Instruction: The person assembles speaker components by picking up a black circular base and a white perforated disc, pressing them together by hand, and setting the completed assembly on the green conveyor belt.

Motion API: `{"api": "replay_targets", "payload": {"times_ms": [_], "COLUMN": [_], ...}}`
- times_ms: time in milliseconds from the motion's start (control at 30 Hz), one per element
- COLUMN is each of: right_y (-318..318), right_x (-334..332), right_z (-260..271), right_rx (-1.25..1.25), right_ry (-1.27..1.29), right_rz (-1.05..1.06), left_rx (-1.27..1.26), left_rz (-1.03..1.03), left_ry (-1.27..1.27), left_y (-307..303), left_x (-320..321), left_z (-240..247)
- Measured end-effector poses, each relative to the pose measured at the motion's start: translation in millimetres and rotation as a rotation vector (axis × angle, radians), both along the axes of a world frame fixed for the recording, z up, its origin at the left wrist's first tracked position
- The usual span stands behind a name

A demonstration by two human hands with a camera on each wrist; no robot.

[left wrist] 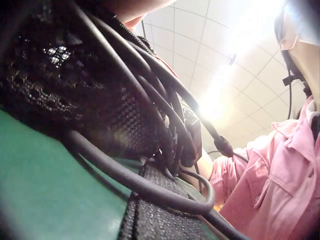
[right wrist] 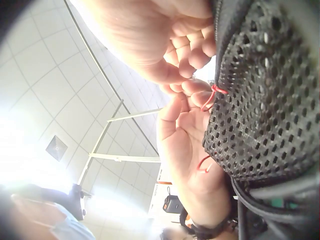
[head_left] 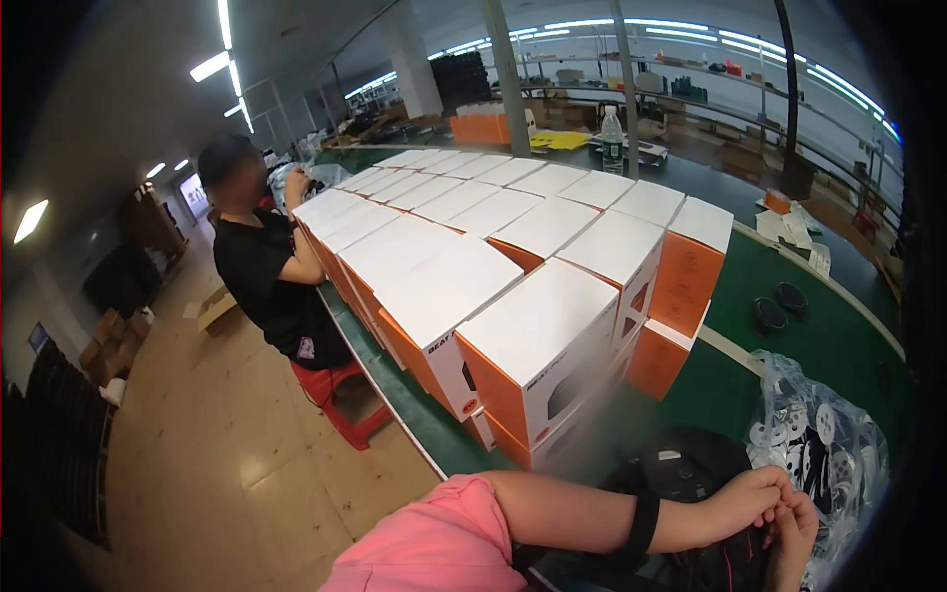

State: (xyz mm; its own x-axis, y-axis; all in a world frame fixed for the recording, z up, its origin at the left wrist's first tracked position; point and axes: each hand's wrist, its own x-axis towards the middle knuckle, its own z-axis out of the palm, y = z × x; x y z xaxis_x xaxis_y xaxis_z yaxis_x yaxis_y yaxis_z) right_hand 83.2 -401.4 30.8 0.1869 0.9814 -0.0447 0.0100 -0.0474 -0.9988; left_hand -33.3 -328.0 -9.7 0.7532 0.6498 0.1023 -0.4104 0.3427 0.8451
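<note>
Over a black mesh bag (head_left: pixel 691 464), my left hand (head_left: pixel 745 503) and right hand (head_left: pixel 794 533) meet at the fingertips. In the right wrist view the right hand (right wrist: pixel 155 40) is above, its fingers curled and its thumb against them. The left hand (right wrist: pixel 190 135) comes up from below with thumb and fingertips pinched together. I cannot tell what small thing they pinch. A thin red cord (right wrist: pixel 215 90) is looped through the mesh (right wrist: pixel 270 100) beside the fingertips. Neither hand shows in the left wrist view, where black cables (left wrist: pixel 135 95) hang along the mesh.
Stacked white-and-orange boxes (head_left: pixel 552 326) fill the green table (head_left: pixel 730 286). A clear plastic bag of silver discs (head_left: pixel 819 424) lies beyond my hands, with two black oval parts (head_left: pixel 769 314) farther back. Another person (head_left: pixel 261 257) sits left of the boxes on a red stool (head_left: pixel 345 405).
</note>
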Motion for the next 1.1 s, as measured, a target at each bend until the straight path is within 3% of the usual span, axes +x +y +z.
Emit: {"api": "replay_targets", "payload": {"times_ms": [233,367,667,1100], "right_y": [0,9,9,10], "right_x": [-3,17,15,13], "right_z": [2,-31,-25,-23], "right_rx": [0.018,0.095,0.093,0.082], "right_ry": [-0.007,-0.04,0.045,0.058], "right_rz": [-0.006,-0.056,0.048,0.03], "left_rx": [0.036,0.052,0.032,0.043], "left_rz": [0.016,-0.001,-0.034,-0.03], "left_ry": [-0.002,0.011,0.069,0.055], "left_y": [-2,-2,0,-1], "left_x": [2,-1,-5,-4], "left_z": [0,3,4,3]}}
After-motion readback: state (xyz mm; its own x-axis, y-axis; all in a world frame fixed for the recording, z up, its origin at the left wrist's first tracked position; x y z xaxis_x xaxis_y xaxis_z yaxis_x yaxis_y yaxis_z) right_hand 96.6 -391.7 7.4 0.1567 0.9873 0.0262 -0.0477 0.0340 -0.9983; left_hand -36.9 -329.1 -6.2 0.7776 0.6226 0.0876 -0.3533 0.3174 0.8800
